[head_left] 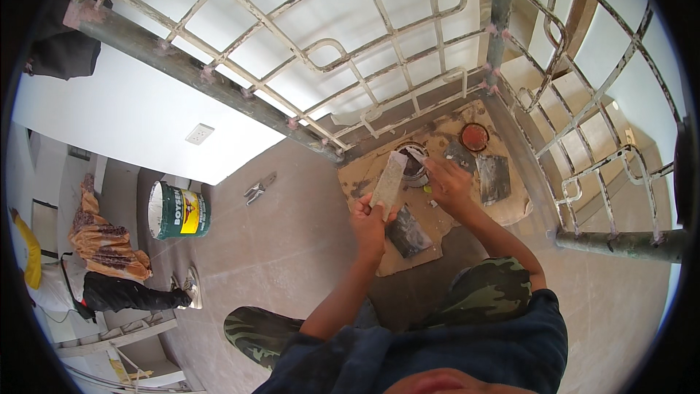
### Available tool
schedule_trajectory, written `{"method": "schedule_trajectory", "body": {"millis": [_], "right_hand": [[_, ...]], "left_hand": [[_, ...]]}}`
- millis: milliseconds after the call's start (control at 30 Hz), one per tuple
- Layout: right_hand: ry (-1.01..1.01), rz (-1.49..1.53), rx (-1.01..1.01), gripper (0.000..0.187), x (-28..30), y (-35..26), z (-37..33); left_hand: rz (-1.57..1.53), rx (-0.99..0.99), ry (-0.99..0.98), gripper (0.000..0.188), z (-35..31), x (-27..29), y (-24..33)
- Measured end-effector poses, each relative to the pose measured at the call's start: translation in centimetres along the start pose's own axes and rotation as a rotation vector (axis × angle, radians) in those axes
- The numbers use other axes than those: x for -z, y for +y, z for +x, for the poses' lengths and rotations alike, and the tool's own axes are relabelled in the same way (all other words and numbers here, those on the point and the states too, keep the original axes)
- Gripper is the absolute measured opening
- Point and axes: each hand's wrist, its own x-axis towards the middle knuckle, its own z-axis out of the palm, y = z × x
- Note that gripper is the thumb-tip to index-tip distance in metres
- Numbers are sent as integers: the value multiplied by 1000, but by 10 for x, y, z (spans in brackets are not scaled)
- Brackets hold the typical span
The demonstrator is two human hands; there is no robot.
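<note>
Left hand: hand (370,222) with fingers closed, thumb on top, gripping the lower end of a pale flat strip (389,186)
Strip: tilted up and away from the body, far end right by the can's left rim; contact with rim can't tell
Right hand: hand (450,184) over the right side of the can, fingers bent in close together around a thin tool (421,155), mostly hidden by the fingers, exact kind can't tell
Can: round open can (415,179), dark inside, on the cardboard (364,168) between the hands
Cardboard: stained sheet on floor, also bears a red round lid (475,136), one dark square plate (494,179) right of the right hand, another dark plate (409,232) just right of the left hand
Grille: pale, chipped metal grille (501,11) around the far and right sides of the cardboard
Floor left: pliers-like tool (259,188), well apart from the hands; green bucket (175,209) farther left
Far left: another person in dark trousers (127,292), near a stained orange-brown cloth (106,241)
</note>
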Motion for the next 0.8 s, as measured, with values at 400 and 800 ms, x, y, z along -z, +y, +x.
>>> {"method": "schedule_trajectory", "body": {"millis": [400,800], "right_hand": [[-99,-42,96,33,3,-31,7],[-92,-101,245,35,-9,-23,-3]], "left_hand": [[996,-1173,-10,24,4,1,9],[506,-451,40,27,-18,-14,23]]}}
